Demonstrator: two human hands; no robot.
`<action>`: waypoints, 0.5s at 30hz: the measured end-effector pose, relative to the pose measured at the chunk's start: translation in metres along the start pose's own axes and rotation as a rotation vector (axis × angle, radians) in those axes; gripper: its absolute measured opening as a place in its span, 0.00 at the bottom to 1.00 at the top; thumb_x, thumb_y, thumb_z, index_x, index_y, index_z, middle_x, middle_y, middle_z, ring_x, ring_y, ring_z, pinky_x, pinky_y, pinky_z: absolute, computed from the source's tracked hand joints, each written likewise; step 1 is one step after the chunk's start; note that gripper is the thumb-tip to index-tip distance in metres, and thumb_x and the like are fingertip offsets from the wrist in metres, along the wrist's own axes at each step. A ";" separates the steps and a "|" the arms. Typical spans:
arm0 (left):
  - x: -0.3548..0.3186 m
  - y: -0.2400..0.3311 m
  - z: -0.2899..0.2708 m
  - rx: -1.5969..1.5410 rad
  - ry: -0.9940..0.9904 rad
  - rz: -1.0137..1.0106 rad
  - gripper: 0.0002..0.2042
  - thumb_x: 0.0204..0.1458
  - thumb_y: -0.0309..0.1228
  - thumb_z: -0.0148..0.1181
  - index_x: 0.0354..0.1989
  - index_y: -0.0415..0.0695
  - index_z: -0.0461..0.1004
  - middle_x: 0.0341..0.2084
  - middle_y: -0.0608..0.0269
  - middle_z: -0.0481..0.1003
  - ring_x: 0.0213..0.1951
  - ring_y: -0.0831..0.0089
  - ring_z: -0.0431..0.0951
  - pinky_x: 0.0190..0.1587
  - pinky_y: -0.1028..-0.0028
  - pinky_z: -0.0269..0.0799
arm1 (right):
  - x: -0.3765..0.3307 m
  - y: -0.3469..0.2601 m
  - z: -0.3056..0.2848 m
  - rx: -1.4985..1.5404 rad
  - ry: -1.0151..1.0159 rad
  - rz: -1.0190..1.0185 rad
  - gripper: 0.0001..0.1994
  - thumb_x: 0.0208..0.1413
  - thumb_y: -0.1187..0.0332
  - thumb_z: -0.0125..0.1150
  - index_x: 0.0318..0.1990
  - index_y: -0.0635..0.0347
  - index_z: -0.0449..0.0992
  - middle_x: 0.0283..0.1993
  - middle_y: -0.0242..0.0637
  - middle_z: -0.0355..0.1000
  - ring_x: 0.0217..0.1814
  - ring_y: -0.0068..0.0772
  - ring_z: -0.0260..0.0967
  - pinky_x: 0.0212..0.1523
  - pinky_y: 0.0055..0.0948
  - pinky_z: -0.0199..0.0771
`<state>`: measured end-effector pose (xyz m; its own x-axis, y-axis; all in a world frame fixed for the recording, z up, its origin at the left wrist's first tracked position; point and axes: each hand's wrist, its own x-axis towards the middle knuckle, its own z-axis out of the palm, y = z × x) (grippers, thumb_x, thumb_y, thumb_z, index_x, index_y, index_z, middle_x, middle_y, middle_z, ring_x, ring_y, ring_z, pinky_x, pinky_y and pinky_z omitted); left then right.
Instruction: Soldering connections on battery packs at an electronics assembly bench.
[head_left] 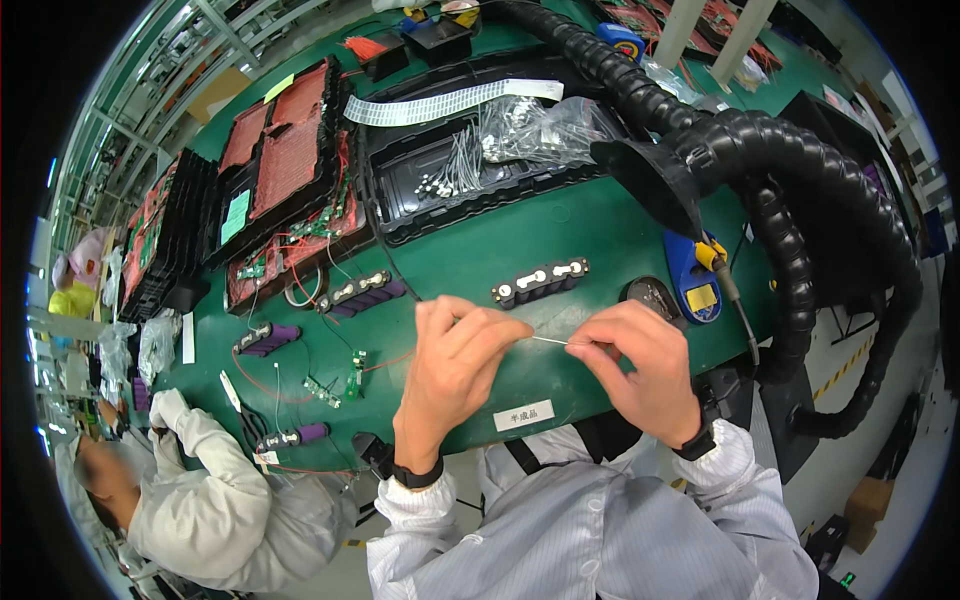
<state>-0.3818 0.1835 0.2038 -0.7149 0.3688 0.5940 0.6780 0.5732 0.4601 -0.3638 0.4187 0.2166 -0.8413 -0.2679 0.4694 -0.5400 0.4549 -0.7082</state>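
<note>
Head view, and from where I stand the bare left hand (455, 355) and bare right hand (645, 365) both pinch a thin, straight white strand (549, 340), stretched between their fingertips over the glossy green tabletop (455, 255), near a black-framed purple battery pack (540, 284) with white tabs.

My bare left hand (452, 352): fingers curled, pinching rightward | my bare right hand (642, 362): thumb and forefinger pinched, facing it
</note>
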 end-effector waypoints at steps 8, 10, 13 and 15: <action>-0.019 -0.011 0.013 -0.110 0.054 -0.101 0.09 0.50 0.20 0.71 0.38 0.46 0.82 0.27 0.67 0.76 0.32 0.66 0.71 0.38 0.65 0.62 | -0.004 0.032 0.021 0.188 0.056 0.099 0.11 0.56 0.76 0.72 0.46 0.63 0.82 0.46 0.41 0.78 0.37 0.33 0.72 0.37 0.29 0.75; -0.021 -0.014 0.016 -0.107 0.104 -0.152 0.09 0.50 0.19 0.71 0.37 0.46 0.81 0.26 0.66 0.75 0.31 0.66 0.70 0.38 0.66 0.61 | 0.001 0.050 0.025 0.028 0.149 0.121 0.25 0.55 0.73 0.73 0.60 0.63 0.74 0.55 0.46 0.76 0.46 0.43 0.75 0.50 0.36 0.76; -0.020 -0.022 0.019 -0.072 0.174 -0.221 0.08 0.49 0.18 0.70 0.36 0.45 0.81 0.24 0.65 0.70 0.30 0.67 0.68 0.37 0.66 0.60 | 0.009 0.075 0.032 -0.067 0.147 0.123 0.31 0.55 0.72 0.73 0.67 0.61 0.68 0.57 0.48 0.76 0.53 0.51 0.76 0.58 0.42 0.75; -0.015 -0.027 0.024 -0.047 0.190 -0.235 0.08 0.49 0.18 0.69 0.35 0.45 0.81 0.22 0.65 0.68 0.30 0.68 0.67 0.37 0.67 0.59 | 0.013 0.093 0.034 -0.067 0.096 0.108 0.33 0.55 0.71 0.73 0.69 0.60 0.66 0.57 0.48 0.77 0.56 0.53 0.76 0.61 0.44 0.74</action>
<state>-0.3934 0.1800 0.1666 -0.8115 0.0837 0.5784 0.5078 0.5908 0.6270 -0.4258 0.4291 0.1387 -0.8866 -0.1334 0.4429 -0.4409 0.5333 -0.7219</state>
